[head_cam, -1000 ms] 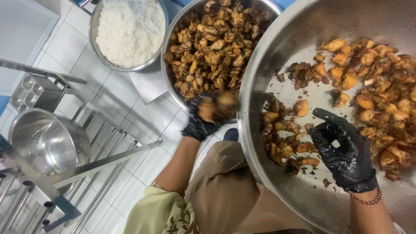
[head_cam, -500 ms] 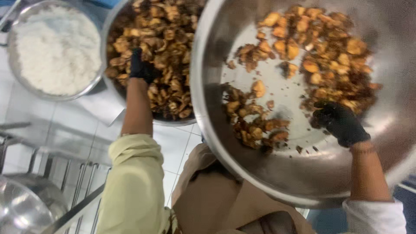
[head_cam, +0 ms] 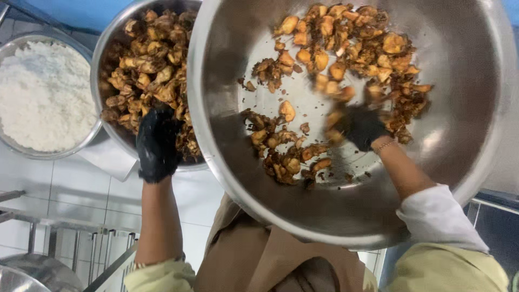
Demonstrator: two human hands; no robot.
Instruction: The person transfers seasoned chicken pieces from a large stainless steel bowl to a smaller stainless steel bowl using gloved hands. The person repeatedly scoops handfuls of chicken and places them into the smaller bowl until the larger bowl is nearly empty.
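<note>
A large steel bowl (head_cam: 465, 162) fills the upper right and holds browned fried pieces (head_cam: 346, 48) scattered over its bottom. My right hand (head_cam: 361, 125), in a black glove, is inside it, blurred, with its fingers closed around some of those pieces. To the left stands a smaller steel bowl (head_cam: 100, 59) heaped with the same fried pieces (head_cam: 154, 70). My left hand (head_cam: 157, 143), also black-gloved, lies on that heap at the near rim, its fingertips hidden among the pieces.
A steel bowl of white rice (head_cam: 40, 94) stands at the far left on a white tiled surface (head_cam: 81, 189). A metal rack (head_cam: 81, 249) and another steel vessel (head_cam: 32, 273) sit at the lower left. A brown apron (head_cam: 259, 259) hangs below the bowls.
My left hand carried pieces from the large bowl into the smaller bowl and has drawn back to its near rim. My right hand moved up and left inside the large bowl.
</note>
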